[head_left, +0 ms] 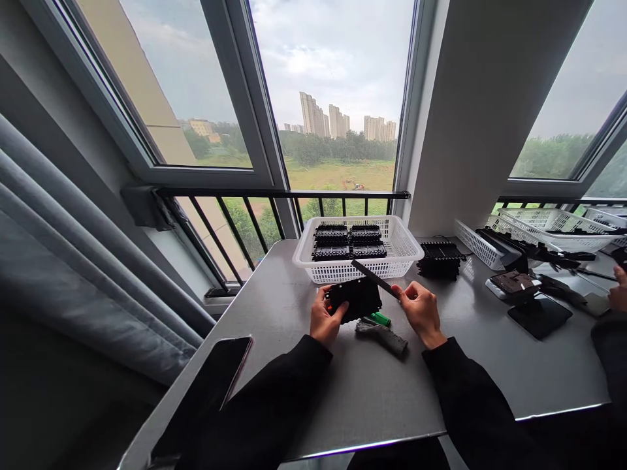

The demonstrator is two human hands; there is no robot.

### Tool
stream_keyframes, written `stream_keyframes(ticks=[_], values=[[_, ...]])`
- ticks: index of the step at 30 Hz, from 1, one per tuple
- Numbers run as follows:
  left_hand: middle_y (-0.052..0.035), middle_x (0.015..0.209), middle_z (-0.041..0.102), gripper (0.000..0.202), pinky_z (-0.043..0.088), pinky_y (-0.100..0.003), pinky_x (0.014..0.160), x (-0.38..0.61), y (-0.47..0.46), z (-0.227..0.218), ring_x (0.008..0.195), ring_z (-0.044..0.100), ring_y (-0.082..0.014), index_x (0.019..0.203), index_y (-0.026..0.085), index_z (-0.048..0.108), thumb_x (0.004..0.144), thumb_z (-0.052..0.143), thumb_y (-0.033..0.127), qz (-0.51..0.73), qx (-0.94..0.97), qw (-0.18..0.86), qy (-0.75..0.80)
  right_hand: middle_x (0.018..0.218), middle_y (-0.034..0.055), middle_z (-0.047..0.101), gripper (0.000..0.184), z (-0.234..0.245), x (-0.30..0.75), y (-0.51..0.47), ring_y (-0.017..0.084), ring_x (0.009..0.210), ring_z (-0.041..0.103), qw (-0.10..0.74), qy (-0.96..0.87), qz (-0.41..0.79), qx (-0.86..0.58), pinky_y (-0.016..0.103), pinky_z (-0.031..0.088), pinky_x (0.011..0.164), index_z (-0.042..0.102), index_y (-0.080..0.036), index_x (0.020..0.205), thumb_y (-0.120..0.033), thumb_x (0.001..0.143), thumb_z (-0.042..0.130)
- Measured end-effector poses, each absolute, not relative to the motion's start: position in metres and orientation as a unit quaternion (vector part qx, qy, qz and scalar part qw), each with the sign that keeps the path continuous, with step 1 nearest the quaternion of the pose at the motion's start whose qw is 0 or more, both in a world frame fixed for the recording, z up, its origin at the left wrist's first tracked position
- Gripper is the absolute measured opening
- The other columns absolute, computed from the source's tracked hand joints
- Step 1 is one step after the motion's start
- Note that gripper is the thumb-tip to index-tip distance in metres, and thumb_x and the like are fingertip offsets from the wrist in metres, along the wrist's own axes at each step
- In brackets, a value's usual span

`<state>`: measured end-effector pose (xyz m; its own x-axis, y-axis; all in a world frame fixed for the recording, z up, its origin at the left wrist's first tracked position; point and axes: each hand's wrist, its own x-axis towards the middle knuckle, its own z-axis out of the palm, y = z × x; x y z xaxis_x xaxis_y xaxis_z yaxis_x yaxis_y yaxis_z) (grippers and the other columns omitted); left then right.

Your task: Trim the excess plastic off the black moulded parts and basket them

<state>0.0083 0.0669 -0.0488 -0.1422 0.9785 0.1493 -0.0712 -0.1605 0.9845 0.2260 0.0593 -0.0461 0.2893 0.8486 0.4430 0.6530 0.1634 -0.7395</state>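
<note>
My left hand (324, 318) is closed on the left edge of a black plastic tray part (356, 297), held just above the grey table (353, 385). My right hand (420, 309) pinches a thin dark flat strip (374, 277) that slants up and left over the part. Below the part, between my hands, a grey tool with a green tip (381, 333) lies on the table. Right behind stands a white mesh basket (404, 251) with stacked black parts (349, 241) in it.
A small pile of black parts (439, 258) sits right of the basket. A dark phone (208, 385) lies at the table's left edge. More white baskets (543, 230), a phone stand (537, 313) and another person's hand (618, 290) are at the right. Windows with a black rail (284, 194) are behind.
</note>
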Motion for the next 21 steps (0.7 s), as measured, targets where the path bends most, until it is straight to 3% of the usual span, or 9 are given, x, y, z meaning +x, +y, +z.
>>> stream_keyframes(ticks=[21], values=[[-0.0026, 0.079, 0.067, 0.047, 0.056, -0.032, 0.066, 0.006, 0.07, -0.055, 0.07, 0.067, -0.0187, 0.104, 0.019, 0.053, 0.062, 0.074, 0.026, 0.593, 0.485, 0.446, 0.463, 0.051, -0.0015, 0.052, 0.056, -0.048, 0.222, 0.057, 0.014, 0.049, 0.046, 0.469, -0.607, 0.106, -0.633, 0.026, 0.031, 0.052, 0.044, -0.022, 0.055, -0.072, 0.077, 0.056]])
